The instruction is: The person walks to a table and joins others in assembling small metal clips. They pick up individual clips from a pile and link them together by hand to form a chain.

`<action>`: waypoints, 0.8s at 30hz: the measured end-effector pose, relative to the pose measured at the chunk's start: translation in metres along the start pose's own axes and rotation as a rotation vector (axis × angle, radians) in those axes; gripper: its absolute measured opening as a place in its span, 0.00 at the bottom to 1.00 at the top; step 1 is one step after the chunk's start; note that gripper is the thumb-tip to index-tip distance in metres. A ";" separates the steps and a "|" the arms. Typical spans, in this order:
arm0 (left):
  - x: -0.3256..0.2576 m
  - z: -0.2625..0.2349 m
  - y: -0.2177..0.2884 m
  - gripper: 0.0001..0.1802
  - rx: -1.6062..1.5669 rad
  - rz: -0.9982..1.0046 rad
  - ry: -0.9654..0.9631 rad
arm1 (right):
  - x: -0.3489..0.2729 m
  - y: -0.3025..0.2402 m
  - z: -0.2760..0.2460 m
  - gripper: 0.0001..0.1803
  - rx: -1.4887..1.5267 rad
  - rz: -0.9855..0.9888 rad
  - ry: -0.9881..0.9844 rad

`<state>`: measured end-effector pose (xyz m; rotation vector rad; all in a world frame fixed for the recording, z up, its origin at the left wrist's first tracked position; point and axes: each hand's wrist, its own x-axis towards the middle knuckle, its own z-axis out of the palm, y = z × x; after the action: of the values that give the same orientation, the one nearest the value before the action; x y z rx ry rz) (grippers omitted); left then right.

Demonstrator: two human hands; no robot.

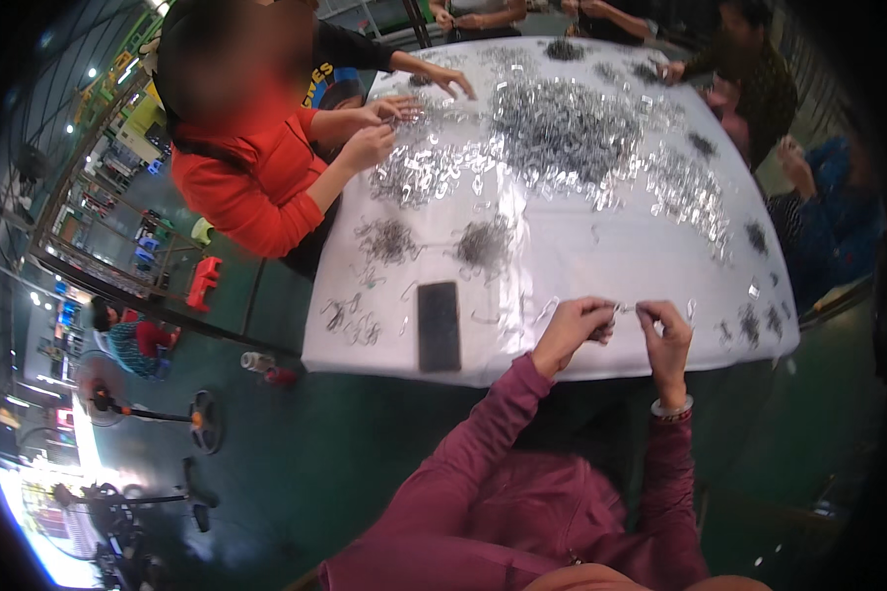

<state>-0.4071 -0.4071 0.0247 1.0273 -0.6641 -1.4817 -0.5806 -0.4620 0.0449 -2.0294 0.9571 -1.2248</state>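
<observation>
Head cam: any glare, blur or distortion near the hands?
Head view: fisheye bends the table edge; dark vignette at the rim; glare on the shiny metal pile; left hand and right hand fairly sharp, the small piece they pinch too tiny to resolve.

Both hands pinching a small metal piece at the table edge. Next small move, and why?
Probably press the two ends together: the left hand and right hand each pinch one end of a small metal piece, fingertips nearly meeting, just above the white table.

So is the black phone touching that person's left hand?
Apart. The head view shows the black phone flat on the white table, with bare cloth between it and the left hand.
</observation>
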 end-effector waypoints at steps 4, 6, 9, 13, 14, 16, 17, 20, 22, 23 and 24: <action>-0.015 0.010 -0.005 0.13 -0.011 0.120 0.053 | -0.022 -0.015 0.005 0.05 0.292 0.273 -0.041; -0.026 0.015 -0.004 0.13 0.075 0.152 0.064 | -0.032 -0.017 0.008 0.05 0.528 0.300 0.027; -0.040 0.028 0.003 0.14 0.207 0.233 0.049 | -0.042 -0.019 0.011 0.05 0.726 0.353 0.155; -0.045 0.043 0.014 0.15 0.469 0.189 0.058 | -0.050 -0.021 0.004 0.04 0.831 0.373 0.243; -0.046 0.046 0.014 0.15 0.524 0.207 0.031 | -0.052 -0.021 0.001 0.04 0.856 0.379 0.253; -0.047 0.049 0.012 0.14 0.466 0.176 -0.037 | -0.057 -0.020 -0.006 0.03 0.906 0.415 0.283; -0.048 0.051 0.009 0.14 0.427 0.166 -0.075 | -0.059 -0.019 -0.009 0.03 0.922 0.401 0.283; -0.052 0.055 -0.001 0.11 0.083 -0.111 -0.151 | -0.063 -0.017 -0.023 0.04 0.934 0.425 0.267; -0.055 0.059 -0.005 0.11 -0.047 -0.195 -0.185 | -0.063 -0.020 -0.028 0.05 0.886 0.482 0.211; -0.055 0.061 -0.006 0.11 -0.096 -0.254 -0.166 | -0.061 -0.022 -0.031 0.05 0.852 0.513 0.187; -0.056 0.063 -0.007 0.11 -0.080 -0.248 -0.165 | -0.060 -0.025 -0.031 0.07 0.824 0.531 0.181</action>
<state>-0.4684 -0.3603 0.0606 0.9584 -0.6040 -1.8094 -0.6207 -0.4025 0.0473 -0.9643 0.8039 -1.2252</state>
